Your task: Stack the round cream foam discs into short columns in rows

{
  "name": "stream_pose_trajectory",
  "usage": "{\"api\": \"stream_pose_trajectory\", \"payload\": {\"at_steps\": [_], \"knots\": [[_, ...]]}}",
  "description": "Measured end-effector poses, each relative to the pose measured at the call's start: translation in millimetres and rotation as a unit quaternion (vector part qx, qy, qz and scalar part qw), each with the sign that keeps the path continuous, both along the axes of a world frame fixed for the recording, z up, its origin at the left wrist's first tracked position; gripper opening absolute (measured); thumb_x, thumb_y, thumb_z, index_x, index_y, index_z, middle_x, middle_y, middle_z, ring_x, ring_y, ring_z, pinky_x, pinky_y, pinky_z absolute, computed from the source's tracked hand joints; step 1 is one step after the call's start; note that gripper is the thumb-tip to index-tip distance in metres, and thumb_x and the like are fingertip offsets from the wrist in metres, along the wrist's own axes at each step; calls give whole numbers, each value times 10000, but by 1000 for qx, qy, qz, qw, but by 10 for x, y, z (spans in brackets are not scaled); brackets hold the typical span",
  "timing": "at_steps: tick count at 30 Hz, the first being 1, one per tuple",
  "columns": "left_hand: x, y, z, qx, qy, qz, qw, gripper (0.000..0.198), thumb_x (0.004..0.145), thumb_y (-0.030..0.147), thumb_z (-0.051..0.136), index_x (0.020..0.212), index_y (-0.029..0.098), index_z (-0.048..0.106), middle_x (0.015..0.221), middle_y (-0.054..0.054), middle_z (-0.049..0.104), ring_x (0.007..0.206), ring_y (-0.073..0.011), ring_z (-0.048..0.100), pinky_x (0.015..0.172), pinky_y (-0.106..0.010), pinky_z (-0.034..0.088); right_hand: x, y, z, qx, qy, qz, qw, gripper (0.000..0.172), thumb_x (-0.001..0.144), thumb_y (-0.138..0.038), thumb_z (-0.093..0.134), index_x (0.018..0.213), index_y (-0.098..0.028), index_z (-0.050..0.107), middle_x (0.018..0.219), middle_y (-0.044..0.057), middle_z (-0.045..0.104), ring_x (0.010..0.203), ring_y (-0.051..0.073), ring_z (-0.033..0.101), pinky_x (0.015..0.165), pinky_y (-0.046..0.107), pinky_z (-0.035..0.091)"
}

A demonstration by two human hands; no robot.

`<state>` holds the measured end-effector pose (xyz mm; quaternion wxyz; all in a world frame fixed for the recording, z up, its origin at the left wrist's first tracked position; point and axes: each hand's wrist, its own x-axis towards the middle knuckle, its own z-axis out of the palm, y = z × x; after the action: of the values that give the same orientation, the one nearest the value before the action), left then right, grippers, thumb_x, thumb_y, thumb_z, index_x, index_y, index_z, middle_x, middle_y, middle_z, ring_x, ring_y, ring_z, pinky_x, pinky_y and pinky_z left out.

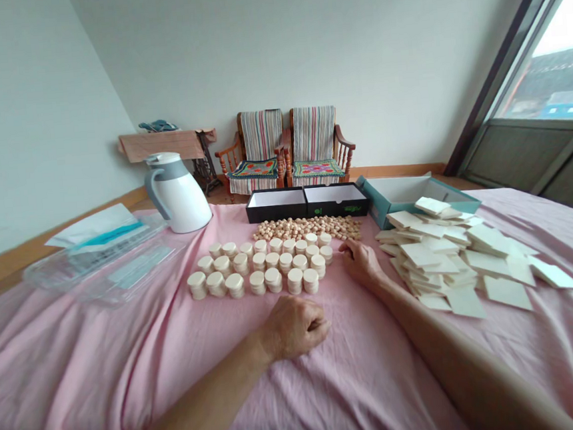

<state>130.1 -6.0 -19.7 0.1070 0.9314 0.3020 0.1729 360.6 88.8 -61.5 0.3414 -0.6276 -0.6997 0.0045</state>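
Several stacks of pale round discs (273,278) stand in rows on the pink cloth (360,369). Just in front of them my left hand (296,326) rests on the cloth, its fingers curled closed; whether anything is inside is hidden. My right hand (361,260) lies to the right of the stacks, near a heap of small wooden beads (308,228). Its fingers are bent together, and what they hold, if anything, is too small to tell. Pale square tiles (433,255) lie in a loose pile right of my right hand.
Behind the beads stand two black boxes (277,214) with white insides, beside a teal box (391,209). A white and grey jug (182,197) and clear plastic trays (94,258) are at the left. Two chairs (262,137) stand beyond the cloth.
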Motion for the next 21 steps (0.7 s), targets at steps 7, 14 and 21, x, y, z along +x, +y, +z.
{"api": "stream_pose_trajectory", "payload": {"at_steps": [7,14,21], "knots": [[29,-21,8,8,18,19,1000,313,769,207,530,488,150,404,487,44,457,450,-64,360,481,-245,201,17,14,-4,2,7,7,1000,268,711,-137,402,809,-177,648,813,60,695,759,175,621,687,240,432],[12,-97,57,30,57,25,998,284,779,219,544,515,154,459,542,24,541,488,-85,428,484,-247,216,37,22,-4,2,6,13,1000,262,701,-142,413,801,-177,653,800,56,693,753,178,619,684,249,436],[-7,-144,82,30,78,21,996,276,813,250,535,553,156,529,592,2,603,537,-108,502,503,-238,266,22,-8,17,-5,6,7,1000,263,717,-143,405,818,-170,646,813,61,689,754,175,619,679,246,429]]}}
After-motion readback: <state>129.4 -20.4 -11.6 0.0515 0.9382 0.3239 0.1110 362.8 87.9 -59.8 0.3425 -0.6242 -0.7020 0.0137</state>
